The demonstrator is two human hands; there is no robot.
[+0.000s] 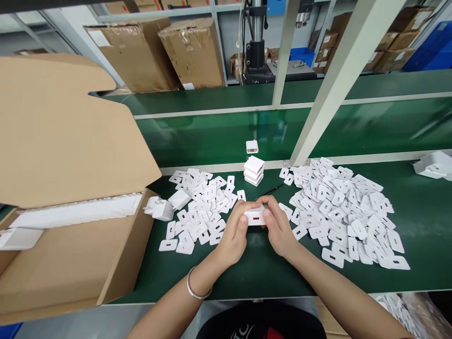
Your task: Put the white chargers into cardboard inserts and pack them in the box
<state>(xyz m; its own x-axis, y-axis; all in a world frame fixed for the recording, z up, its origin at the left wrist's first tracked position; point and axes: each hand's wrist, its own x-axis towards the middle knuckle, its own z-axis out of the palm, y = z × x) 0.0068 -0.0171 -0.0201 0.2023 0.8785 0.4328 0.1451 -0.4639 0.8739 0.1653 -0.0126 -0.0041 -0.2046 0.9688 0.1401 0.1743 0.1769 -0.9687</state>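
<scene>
A small white charger block [254, 217] with a red port on its near face is held between both hands over the green mat [254, 268]. My left hand [233, 233] grips its left end, fingers curled, a bangle on that wrist. My right hand [278, 228] pinches the right end with the thumb on the front. Left of the hands lies a pile of small white flat covers [199, 205]. A larger pile of the same covers [348, 209] spreads to the right. Three white chargers are stacked [254, 171] just beyond the hands.
An open cardboard box [70, 245] with a raised flap stands at the left, white parts inside. A lone charger [252, 147] lies on the far belt. A slanted white frame post [335, 80] crosses the bench. Cardboard cartons [192, 52] fill the shelves behind. More white chargers [434, 165] sit far right.
</scene>
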